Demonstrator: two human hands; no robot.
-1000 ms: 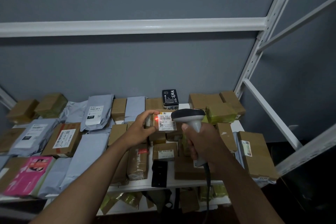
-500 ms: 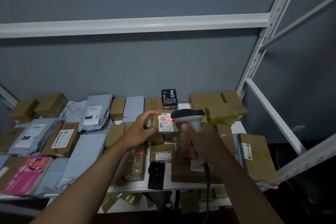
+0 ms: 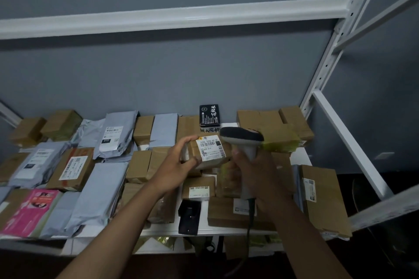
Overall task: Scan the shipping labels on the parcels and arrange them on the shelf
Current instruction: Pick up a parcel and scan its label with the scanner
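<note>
While the left hand [image 3: 174, 166] grips a small brown parcel [image 3: 209, 153] by its left end, thumb under and fingers curled over the top, its white shipping label [image 3: 210, 148] faces up and toward the viewer. The right hand [image 3: 260, 173] is wrapped round the grey handle of a barcode scanner [image 3: 242, 140], whose dark head sits at about 3 o'clock from the label, just beside it. The parcel's long axis runs roughly 9 to 3 (left hand nearer, and carrying it). It hangs above the crowded shelf [image 3: 301, 157], between mailers at 9 o'clock and boxes at 3 o'clock. Compared with half a second earlier, the red scan line is gone from the label, which suggests placing comes next.
</note>
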